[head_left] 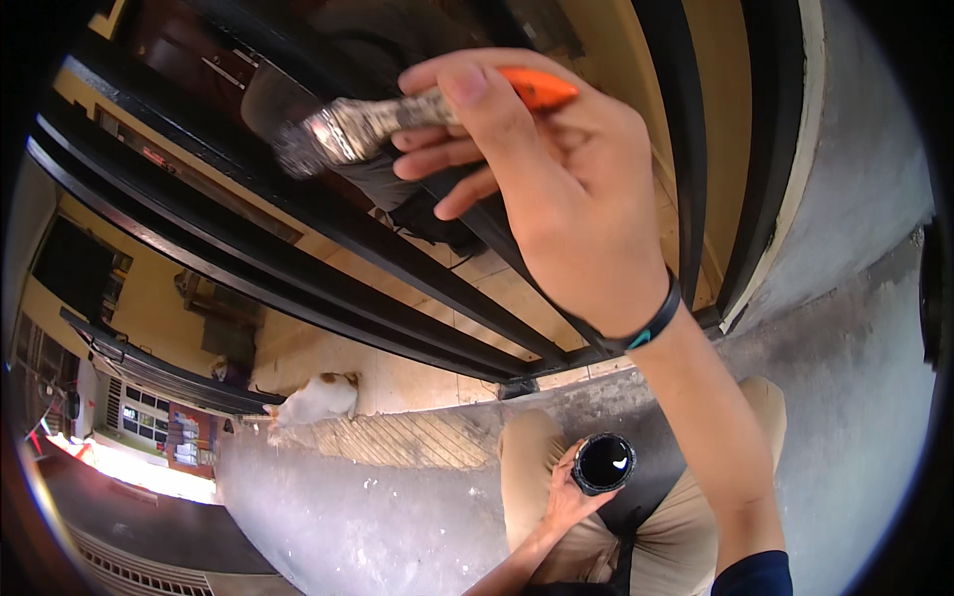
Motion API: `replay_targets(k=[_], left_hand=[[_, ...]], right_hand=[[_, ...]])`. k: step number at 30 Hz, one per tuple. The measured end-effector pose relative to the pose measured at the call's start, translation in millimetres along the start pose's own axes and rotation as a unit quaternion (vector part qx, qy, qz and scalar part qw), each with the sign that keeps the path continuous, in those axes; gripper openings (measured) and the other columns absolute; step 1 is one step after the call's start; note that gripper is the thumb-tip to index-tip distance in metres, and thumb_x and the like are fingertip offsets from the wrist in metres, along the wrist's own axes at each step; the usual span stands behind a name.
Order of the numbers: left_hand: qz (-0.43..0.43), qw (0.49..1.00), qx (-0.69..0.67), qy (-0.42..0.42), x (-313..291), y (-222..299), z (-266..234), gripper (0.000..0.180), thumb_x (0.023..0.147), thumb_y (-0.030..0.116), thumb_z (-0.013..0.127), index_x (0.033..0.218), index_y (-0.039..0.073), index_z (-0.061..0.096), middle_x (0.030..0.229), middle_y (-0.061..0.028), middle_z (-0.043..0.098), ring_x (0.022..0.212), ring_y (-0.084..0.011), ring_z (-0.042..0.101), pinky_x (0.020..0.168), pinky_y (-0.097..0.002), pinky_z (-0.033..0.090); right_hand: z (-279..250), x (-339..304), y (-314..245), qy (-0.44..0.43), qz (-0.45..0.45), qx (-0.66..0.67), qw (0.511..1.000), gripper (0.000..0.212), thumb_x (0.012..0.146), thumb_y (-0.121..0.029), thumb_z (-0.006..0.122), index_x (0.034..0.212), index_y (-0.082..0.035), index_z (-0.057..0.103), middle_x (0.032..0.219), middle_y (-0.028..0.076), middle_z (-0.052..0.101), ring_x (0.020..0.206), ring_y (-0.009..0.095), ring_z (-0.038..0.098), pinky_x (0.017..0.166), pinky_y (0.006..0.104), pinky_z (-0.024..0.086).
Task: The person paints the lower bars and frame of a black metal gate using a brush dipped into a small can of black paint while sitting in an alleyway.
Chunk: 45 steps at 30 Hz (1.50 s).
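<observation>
Head view: while my right hand (561, 189) holds the brush (383, 121) raised in front of the black bars (686, 129), the main risk I note is dripping. The bristles (298, 149) look dark and the ferrule is smeared; if they carry much liquid, a flick of the wrist could throw spots onto the floor (328, 517) or my trousers (532, 447). Second risk: a neighbouring bar. With the bars set so near one another, a sideways swing could knock the bristles against the wrong one. Whether they touch any bar now, I cannot tell; the tip is blurred.

Third risk: the container (593, 490). My left hand (571, 502) is wrapped around its side, low between my legs, and the black liquid (601, 462) inside could slop over the rim if I lean and let it tilt. A cat (323, 395) is near the foot of the bars, so smeared fur seems possible if it wanders in.

Grip: right thumb and fingers are closed on the brush handle, a pinch, with the remaining fingers spread loosely. The orange butt (537, 89) lies back against my hand; ferrule and bristles project leftward, well past the fingertips.
</observation>
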<state>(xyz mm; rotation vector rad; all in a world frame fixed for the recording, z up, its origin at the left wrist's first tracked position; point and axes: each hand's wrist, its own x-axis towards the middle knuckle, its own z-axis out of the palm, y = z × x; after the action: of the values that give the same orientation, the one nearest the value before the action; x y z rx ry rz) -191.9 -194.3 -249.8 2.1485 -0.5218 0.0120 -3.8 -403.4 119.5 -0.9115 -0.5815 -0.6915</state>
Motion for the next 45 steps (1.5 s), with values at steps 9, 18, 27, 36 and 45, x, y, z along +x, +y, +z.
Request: replay_targets(k=[9,18,27,36,45], left_hand=[[-0.013,0.998,-0.045,0.046,-11.8,-14.2,6.0,0.103,0.066,0.023,0.106,0.146,-0.009,0.051,0.138,-0.0179,0.068,0.127,-0.0261,0.068,0.112,-0.0405,0.056],[0.023,0.992,-0.107,0.065,-10.6,-15.2,10.7,0.095,0.067,0.019,0.105,0.144,-0.005,0.053,0.152,-0.0229,0.056,0.139,-0.0336,0.061,0.116,-0.0419,0.054],[-0.066,0.993,-0.101,-0.011,2.5,2.9,-7.2,0.088,0.068,0.021,0.104,0.141,-0.005,0.06,0.143,-0.0196,0.063,0.131,-0.0307,0.066,0.112,-0.0397,0.055],[0.059,0.99,-0.095,0.08,-24.3,-34.7,11.9,0.116,0.068,0.021,0.105,0.154,0.003,0.028,0.156,-0.024,0.05,0.144,-0.0334,0.057,0.118,-0.0429,0.05],[0.082,0.986,-0.105,0.105,-17.8,-25.3,16.1,0.108,0.068,0.022,0.105,0.15,0.003,0.038,0.155,-0.0224,0.053,0.14,-0.0343,0.06,0.115,-0.0424,0.053]], right_hand=[[-53.7,-161.9,46.2,0.113,0.214,-0.249,0.938,0.026,0.111,-0.02,0.065,0.12,0.003,0.075,0.093,0.014,0.081,0.083,0.017,0.081,0.071,0.0274,0.062],[-14.6,-92.6,39.2,0.112,0.079,-0.045,0.99,0.019,0.104,-0.013,0.073,0.118,-0.001,0.076,0.103,0.016,0.081,0.088,0.025,0.081,0.075,0.0293,0.059],[-63.3,-164.8,48.4,0.002,0.179,-0.354,0.918,0.019,0.101,-0.01,0.076,0.117,-0.001,0.076,0.094,0.016,0.079,0.072,0.026,0.077,0.062,0.032,0.056],[-35.6,-124.6,29.8,0.035,0.061,-0.132,0.989,0.021,0.107,-0.009,0.067,0.123,0.001,0.076,0.118,0.017,0.08,0.101,0.022,0.081,0.084,0.0313,0.063],[-81.7,-207.2,65.2,-0.042,0.166,-0.354,0.919,0.025,0.098,-0.011,0.078,0.122,-0.003,0.075,0.108,0.018,0.079,0.086,0.031,0.079,0.074,0.0358,0.061]])
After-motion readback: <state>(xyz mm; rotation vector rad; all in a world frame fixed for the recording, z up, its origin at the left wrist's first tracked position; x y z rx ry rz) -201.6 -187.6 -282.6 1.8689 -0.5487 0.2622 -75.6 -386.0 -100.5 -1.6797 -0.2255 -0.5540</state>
